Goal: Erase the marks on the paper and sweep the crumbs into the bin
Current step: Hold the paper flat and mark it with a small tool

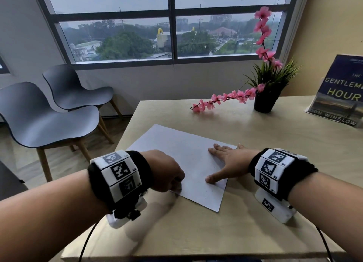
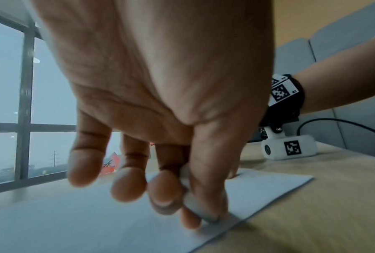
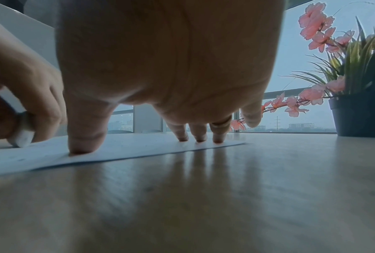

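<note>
A white sheet of paper (image 1: 182, 159) lies slantwise on the wooden table (image 1: 275, 136). My left hand (image 1: 167, 171) is curled at the sheet's near left edge and pinches a white eraser (image 2: 195, 207) whose end presses on the paper (image 2: 74, 222). The eraser (image 3: 23, 135) also shows in the right wrist view. My right hand (image 1: 225, 163) lies flat with spread fingers on the sheet's right side, thumb and fingertips (image 3: 82, 147) pressing the paper (image 3: 139, 145) down. Faint dark specks dot the sheet near the thumb. No bin is in view.
A dark pot with grass and pink flowers (image 1: 265, 96) stands at the far right of the table, one branch drooping onto the tabletop. A book (image 1: 339, 93) leans at the right edge. Two grey chairs (image 1: 49, 112) stand left of the table, under a window.
</note>
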Demonstrator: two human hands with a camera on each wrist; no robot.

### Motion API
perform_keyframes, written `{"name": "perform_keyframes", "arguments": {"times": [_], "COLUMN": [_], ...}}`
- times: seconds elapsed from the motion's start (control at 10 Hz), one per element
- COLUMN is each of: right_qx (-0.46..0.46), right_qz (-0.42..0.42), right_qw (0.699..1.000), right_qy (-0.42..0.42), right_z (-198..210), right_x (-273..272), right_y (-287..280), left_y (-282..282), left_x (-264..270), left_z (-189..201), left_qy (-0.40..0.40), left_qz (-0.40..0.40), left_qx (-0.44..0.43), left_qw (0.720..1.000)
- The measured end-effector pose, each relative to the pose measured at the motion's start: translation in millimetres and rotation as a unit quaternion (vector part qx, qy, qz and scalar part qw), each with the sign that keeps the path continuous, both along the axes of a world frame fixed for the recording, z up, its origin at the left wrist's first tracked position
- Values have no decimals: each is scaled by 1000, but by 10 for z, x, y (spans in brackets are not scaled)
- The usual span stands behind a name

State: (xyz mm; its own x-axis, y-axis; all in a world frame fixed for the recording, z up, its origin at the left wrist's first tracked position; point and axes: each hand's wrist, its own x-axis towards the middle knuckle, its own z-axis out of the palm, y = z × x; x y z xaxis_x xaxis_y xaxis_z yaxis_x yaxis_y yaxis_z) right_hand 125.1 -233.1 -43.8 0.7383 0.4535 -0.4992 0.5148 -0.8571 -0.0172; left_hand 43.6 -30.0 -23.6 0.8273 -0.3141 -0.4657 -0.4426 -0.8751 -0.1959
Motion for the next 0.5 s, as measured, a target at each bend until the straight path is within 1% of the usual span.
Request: {"name": "perform_keyframes", "arguments": {"times": [0.1, 0.2, 0.3, 0.4, 0.5], "right_qx": [-1, 0, 3, 2, 3], "right_qz": [1, 2, 3, 4, 4], "right_qw": [1000, 1000, 1000, 1000, 1000], "right_qy": [-1, -1, 0, -2, 1], "right_z": [2, 3, 1, 8, 4], "right_x": [1, 0, 3, 1, 5], "right_y": [3, 2, -3, 2, -6], "left_y": [34, 6, -79, -72, -125], "left_x": [71, 55, 8, 106, 93], "left_z": [34, 15, 5, 48, 40], "left_qy": [-15, -17, 3, -13, -14], "left_qz": [17, 9, -20, -4, -18], "left_qx": [-6, -7, -2, -14, -13], "left_qw": [1000, 1000, 1000, 1000, 1000]}}
